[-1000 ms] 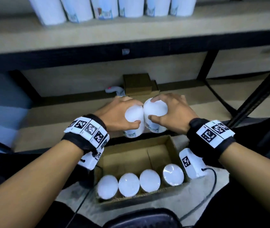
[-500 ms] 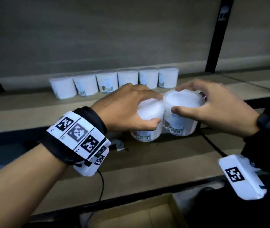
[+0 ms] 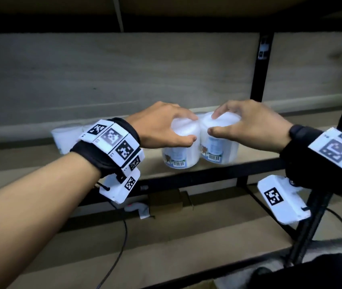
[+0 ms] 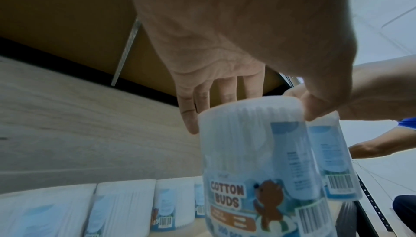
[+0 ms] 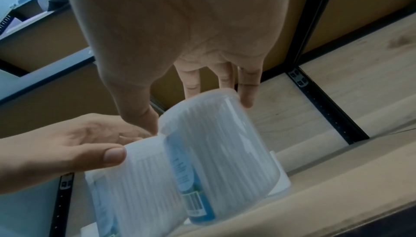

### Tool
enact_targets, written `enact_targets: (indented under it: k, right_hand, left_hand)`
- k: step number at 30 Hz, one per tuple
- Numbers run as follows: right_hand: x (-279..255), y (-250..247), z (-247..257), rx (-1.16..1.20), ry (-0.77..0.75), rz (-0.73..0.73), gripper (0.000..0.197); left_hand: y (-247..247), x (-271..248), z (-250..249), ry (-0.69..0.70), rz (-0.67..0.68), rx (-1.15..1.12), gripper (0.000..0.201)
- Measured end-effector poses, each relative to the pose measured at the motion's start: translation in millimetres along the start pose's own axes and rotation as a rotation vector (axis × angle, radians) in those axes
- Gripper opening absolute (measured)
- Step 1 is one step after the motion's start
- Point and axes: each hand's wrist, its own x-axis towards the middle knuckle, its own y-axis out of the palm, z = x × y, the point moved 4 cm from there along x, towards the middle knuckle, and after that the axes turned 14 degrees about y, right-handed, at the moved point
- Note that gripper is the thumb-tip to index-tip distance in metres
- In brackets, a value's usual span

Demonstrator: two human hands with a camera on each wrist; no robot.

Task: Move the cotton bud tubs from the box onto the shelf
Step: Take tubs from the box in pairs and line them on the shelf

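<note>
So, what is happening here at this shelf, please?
A person is stocking cotton bud tubs. The left hand grips one tub by its top, and the right hand grips a second tub beside it. Both are at the front edge of the shelf, touching each other. A row of tubs already stands further back on the left.

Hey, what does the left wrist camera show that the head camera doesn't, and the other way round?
Only the left wrist view shows the label on the left tub, reading COTTON BUDS beside a cartoon bear, and the row of tubs already on the shelf seen up close.

Only the head view shows both wristbands, the lower shelf with a small cardboard box, and a black cable.

Both show the left hand gripping the left tub from above, with the right tub beside it, close against it, above the shelf board.
</note>
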Motion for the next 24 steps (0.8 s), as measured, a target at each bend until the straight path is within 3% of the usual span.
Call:
enact_targets:
  k: [11, 15, 18, 24]
  right_hand:
    - [28, 32, -20, -0.06, 0.033, 0.013, 0.039]
    - [33, 40, -26, -0.083, 0.038, 0.035, 0.041]
    - [29, 37, -27, -0.123, -0.004, -0.003, 0.041]
    - [15, 25, -18, -0.223, -0.141, -0.023, 0.019]
  left_hand:
    - [40, 19, 27, -0.032, 0.022, -0.036, 0.064]
    - [47, 21, 32, -0.063, -0.002, -0.058, 0.054]
    - [48, 18, 31, -0.069, -0.021, -0.049, 0.051]
    - [43, 9, 23, -0.05, -0.072, -0.027, 0.033]
